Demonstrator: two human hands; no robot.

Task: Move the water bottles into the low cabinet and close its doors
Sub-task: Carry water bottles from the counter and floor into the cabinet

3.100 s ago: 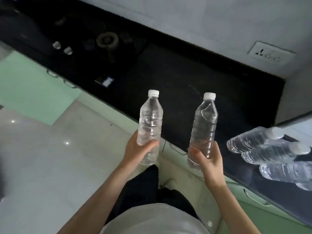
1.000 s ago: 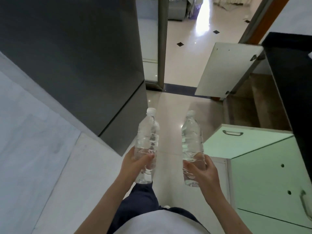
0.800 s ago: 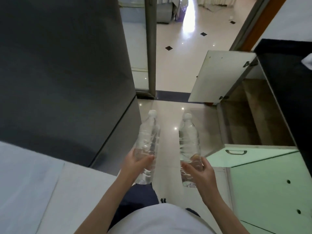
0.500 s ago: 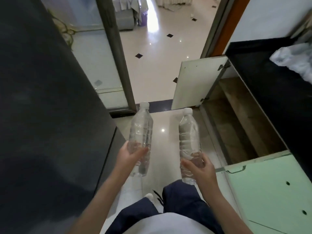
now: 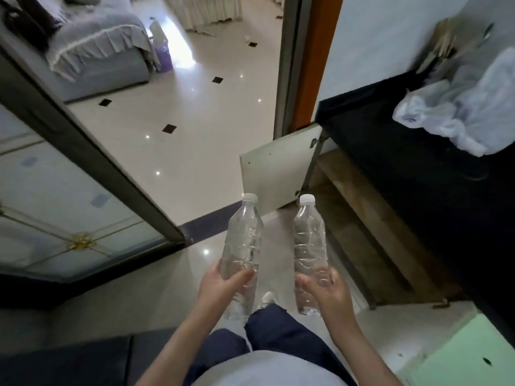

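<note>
Down at the lower middle of the frame, the person's left hand (image 5: 223, 285) is wrapped round the lower half of a clear, ribbed plastic water bottle with a white cap (image 5: 243, 243), thumb across its front. Just beside it, the right hand (image 5: 328, 293) is clamped in the same way on a second clear plastic water bottle with a white cap (image 5: 309, 240). Both bottles stand nearly upright, caps pointing up the frame, close together but not touching, held in the air above the glossy cream tiled floor with small black diamonds (image 5: 195, 121) and the person's dark blue trousers (image 5: 278, 330).

To the right of the bottles, the low cabinet with a brown wooden interior (image 5: 370, 240) stands open under the black stone table (image 5: 418, 162). Its far door, showing a white inner face (image 5: 276, 176), is swung out just above the bottle caps; its near door, a pale green panel (image 5: 459, 352), sits at the lower right. Neither bottle is inside the cabinet.

At the upper right, a crumpled white plastic bag (image 5: 459, 115) lies on the table. A dark-framed glass door (image 5: 83, 151) runs diagonally across the left, and a grey frilled sofa (image 5: 97, 51) fills the upper left.
</note>
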